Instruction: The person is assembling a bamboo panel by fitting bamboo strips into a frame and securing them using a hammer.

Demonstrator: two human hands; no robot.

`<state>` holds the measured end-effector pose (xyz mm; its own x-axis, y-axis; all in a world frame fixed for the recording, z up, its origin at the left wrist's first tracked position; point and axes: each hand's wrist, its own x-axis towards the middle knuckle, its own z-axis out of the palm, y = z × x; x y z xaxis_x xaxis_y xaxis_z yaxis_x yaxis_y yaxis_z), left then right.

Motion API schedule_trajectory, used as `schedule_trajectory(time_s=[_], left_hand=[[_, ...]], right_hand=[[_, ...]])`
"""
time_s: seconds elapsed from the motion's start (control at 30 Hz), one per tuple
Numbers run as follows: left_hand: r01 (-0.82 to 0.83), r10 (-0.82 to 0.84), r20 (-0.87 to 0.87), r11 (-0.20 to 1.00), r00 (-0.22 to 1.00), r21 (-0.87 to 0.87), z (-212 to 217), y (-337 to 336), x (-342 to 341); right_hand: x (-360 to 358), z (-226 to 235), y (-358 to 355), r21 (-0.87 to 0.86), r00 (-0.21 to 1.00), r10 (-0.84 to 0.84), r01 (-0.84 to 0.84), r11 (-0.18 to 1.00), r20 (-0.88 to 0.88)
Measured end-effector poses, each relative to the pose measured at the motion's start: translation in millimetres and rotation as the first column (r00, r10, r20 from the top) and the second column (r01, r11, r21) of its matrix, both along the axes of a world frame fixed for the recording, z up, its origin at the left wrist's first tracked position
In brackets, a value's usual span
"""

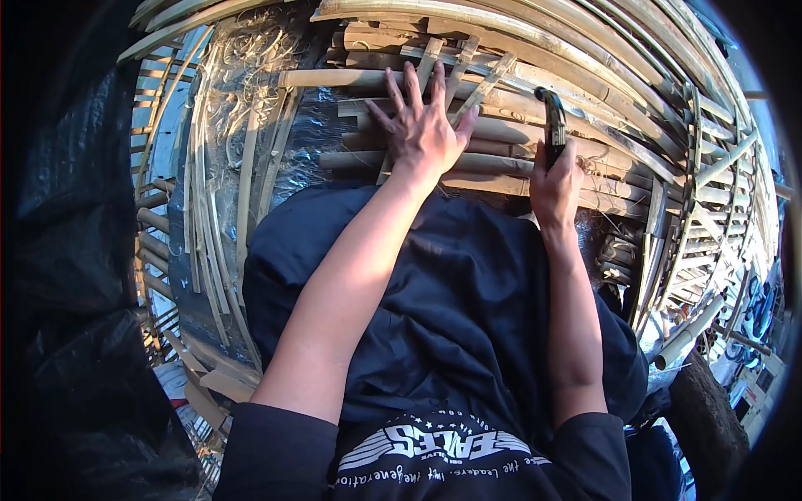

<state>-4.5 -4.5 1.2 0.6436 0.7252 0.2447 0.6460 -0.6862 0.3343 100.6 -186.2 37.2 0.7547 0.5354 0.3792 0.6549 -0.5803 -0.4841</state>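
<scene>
With fingers spread, my left hand [420,125] lies flat over a row of split bamboo lengths [501,132] in front of my lap. Short thin bamboo strips [461,68] cross these lengths at a slant, just beyond and beside its fingers. My right hand [558,185] is closed around the handle of a hammer [553,113]. Its dark, curved head points away from me, above the bamboo to the right of my left hand. A single longer bamboo strip [330,78] sticks out to the left past the row.
Long bamboo poles [585,63] run along the far side. Loose thin strips [205,209] and curled shavings [251,75] lie on dark sheeting at the left. A bamboo lattice [714,179] stands at the right, with a cut bamboo tube [689,332] below it.
</scene>
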Motion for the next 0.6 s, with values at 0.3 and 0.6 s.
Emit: schedule_trajectory(time_s=[0.3, 0.6], left_hand=[[-0.022, 0.023, -0.012, 0.999, 1.0, 0.041, 3, -1, 1], [-0.025, 0.027, -0.026, 0.997, 0.999, 0.067, 2, 0, 0]], right_hand=[[-2, 31, -6, 0.25, 1.0, -0.023, 0.02, 0.968, 0.009], [12, 23, -9, 0.261, 0.984, 0.008, 0.04, 0.964, -0.181]])
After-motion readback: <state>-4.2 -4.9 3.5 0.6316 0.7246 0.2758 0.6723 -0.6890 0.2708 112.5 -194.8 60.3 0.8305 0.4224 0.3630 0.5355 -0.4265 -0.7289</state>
